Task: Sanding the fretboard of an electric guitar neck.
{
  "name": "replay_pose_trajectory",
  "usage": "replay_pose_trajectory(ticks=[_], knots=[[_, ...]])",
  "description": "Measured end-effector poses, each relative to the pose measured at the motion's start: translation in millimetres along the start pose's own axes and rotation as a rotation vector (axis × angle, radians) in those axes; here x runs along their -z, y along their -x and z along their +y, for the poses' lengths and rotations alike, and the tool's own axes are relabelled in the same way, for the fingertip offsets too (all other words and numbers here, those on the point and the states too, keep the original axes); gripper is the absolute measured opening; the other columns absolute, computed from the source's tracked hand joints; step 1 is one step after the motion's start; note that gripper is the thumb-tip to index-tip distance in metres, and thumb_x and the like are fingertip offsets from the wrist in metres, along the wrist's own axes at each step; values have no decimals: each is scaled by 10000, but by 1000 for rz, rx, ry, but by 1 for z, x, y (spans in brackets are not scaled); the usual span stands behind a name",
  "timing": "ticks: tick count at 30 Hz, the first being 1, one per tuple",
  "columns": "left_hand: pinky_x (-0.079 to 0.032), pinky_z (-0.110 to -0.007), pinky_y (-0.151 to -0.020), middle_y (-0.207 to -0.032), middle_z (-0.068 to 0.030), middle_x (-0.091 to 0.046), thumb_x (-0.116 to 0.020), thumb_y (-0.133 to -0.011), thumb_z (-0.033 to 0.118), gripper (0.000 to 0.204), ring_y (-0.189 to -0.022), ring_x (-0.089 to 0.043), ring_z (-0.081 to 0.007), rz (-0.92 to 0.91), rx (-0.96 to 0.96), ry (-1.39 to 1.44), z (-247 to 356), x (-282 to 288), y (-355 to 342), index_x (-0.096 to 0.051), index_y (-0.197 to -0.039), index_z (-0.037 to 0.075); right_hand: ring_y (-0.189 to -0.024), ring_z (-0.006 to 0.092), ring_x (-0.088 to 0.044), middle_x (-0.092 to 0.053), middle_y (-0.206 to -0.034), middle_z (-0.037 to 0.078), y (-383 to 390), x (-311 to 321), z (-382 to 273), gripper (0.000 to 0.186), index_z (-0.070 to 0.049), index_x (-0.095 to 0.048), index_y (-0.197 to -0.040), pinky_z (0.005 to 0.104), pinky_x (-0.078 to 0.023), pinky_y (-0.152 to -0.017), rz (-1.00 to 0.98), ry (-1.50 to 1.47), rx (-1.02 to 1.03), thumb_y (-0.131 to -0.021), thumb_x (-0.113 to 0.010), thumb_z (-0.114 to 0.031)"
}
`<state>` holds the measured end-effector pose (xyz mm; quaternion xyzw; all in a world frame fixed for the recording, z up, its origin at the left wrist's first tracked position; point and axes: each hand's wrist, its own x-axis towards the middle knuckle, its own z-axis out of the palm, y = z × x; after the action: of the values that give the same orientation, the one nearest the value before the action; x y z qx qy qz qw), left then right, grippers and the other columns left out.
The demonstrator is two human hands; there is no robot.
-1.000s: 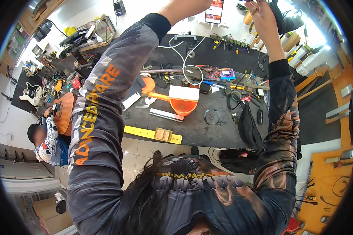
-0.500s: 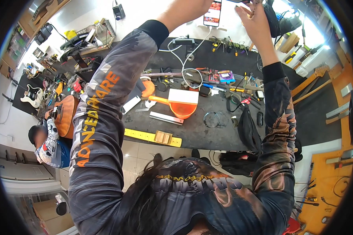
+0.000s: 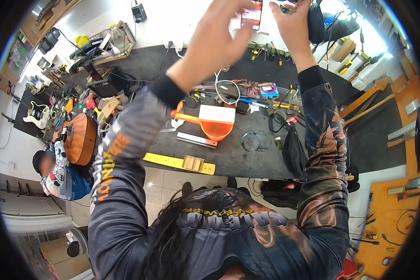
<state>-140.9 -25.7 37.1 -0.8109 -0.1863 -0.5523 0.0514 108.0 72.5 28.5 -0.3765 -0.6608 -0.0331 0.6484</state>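
Holding left hand [image 3: 219,42] spread, partly hiding phone [image 3: 251,17]; cannot tell grip of right hand [image 3: 291,27]; above tabletop [image 3: 247,161] cluttered with orange scoop [image 3: 218,131], black pouch [image 3: 294,151].

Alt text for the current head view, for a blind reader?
A person's left hand partly covers a lit phone above a cluttered black workbench; the right hand is raised near the top edge. Below lie an orange scoop and yellow strip; at left, another person has a brown guitar.
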Motion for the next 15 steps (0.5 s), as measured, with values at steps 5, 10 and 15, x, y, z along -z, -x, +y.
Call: replay_pose_trajectory(ticks=[5, 10, 15], knots=[[-607, -390, -724, -1004, -134, -761, -753, -884, 75, 184, -836, -747, -289, -173, -370, 404, 112, 30, 28, -730, -1061, 32, -1155, 266, -590, -596, -1442, 235, 8, -5, 12, 1114, 160, -123, -1749, 374, -532, -1026, 63, 60, 10, -989, -878, -147], [-580, -396, -613, -953, -140, -726, -760, -708, 63, 222, -686, -684, -312, 112, -250, 661, 204, 59, 15, -722, -923, 20, -1041, 245, -586, -634, -1187, 138, 6, -25, 2, 1063, 145, -167, -1733, 378, -524, -974, 139, -24, 72, -1001, -879, -153], [-574, -398, -603, -949, -141, -719, -752, -686, 56, 212, -666, -668, -311, 142, -158, 710, 216, 67, 5, -705, -890, 21, -1012, 226, -587, -627, -1143, 121, 4, -25, 14, 1048, 121, -174, -1738, 378, -523, -921, 163, 48, 76, -1004, -875, -140]])
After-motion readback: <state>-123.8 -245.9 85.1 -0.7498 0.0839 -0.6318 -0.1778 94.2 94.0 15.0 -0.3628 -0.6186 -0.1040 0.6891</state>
